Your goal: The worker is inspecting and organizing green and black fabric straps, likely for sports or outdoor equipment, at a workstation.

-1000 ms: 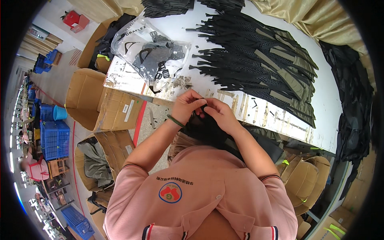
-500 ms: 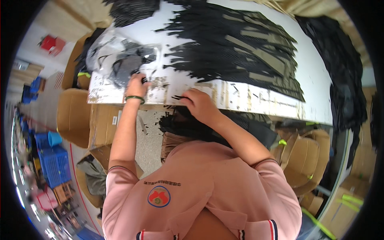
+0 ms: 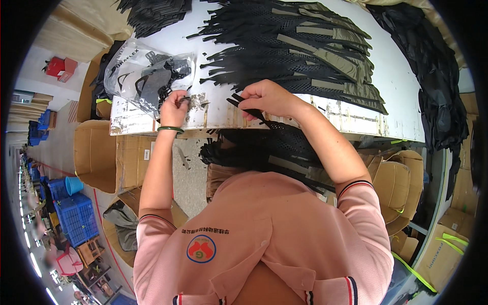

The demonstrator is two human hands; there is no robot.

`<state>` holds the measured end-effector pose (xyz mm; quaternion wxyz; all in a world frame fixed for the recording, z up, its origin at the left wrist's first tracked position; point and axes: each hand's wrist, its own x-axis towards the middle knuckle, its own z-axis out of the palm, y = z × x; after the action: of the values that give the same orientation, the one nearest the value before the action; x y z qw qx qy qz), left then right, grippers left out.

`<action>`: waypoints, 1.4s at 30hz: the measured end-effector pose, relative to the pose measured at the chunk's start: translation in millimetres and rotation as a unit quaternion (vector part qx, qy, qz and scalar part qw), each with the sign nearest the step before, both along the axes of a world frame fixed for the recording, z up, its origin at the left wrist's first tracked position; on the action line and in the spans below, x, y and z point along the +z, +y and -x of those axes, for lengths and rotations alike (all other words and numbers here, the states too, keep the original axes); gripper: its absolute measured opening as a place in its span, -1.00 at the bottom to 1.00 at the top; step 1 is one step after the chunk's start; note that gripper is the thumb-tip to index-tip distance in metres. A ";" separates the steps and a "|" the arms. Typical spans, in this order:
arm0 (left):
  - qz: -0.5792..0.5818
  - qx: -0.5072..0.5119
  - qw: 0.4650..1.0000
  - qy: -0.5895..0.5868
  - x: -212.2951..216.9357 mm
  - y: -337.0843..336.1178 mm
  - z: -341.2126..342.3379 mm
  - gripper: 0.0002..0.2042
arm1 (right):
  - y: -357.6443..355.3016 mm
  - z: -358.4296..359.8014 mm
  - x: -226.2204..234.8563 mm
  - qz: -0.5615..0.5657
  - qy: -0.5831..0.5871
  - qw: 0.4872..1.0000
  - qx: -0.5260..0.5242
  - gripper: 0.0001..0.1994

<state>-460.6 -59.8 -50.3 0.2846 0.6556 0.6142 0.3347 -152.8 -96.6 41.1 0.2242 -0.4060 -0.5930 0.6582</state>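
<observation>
My left hand point(image 3: 174, 108), a green bangle on its wrist, is closed at the lower edge of a clear plastic bag point(image 3: 119, 76). Small black plastic pieces point(image 3: 170, 76) spill at the bag's opening. A little black piece shows at the left fingertips, too small to make out fully. Pinched in my right hand point(image 3: 268, 99) is a black strap point(image 3: 256, 113), its ends poking out to the left. That strap runs down to a black mesh fabric piece point(image 3: 284, 133) hanging over the table's near edge onto my lap.
Black mesh and olive fabric pieces point(image 3: 305, 51) with strap ends lie fanned across the white table point(image 3: 203, 119). Another black stack point(image 3: 155, 18) sits at the far left. Cardboard boxes point(image 3: 94, 155) flank the table's near side. Black fabric point(image 3: 432, 86) drapes over its right end.
My right hand has risen from the table's near edge, lifting the strap, and the mesh piece now shows below it. The left hand stays beside the bag, its fingers drawn back slightly.
</observation>
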 end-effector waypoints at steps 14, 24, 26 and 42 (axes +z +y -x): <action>0.313 -0.108 0.719 -0.612 38.6 -77.1 -81.8 -0.82 | -44.3 23.3 -28.6 0.053 0.080 0.989 -0.111 -0.82; 0.197 -0.064 0.859 -0.468 43.4 -74.9 -83.9 -0.83 | -45.4 16.2 -25.7 0.106 0.163 0.973 -0.123 -0.81; 0.158 -0.081 0.871 -0.457 38.6 -76.7 -86.9 -0.84 | -49.3 20.1 -25.2 0.148 0.178 0.966 -0.111 -0.82; 0.032 -0.195 0.876 -0.441 40.8 -92.3 -95.7 -0.77 | -63.1 27.4 -27.8 0.207 0.245 0.932 -0.170 -0.84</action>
<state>-364.9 -152.1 -9.4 0.6062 0.5367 0.2955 0.5071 -180.2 -159.7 13.3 0.3823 -0.3643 -0.2927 0.7971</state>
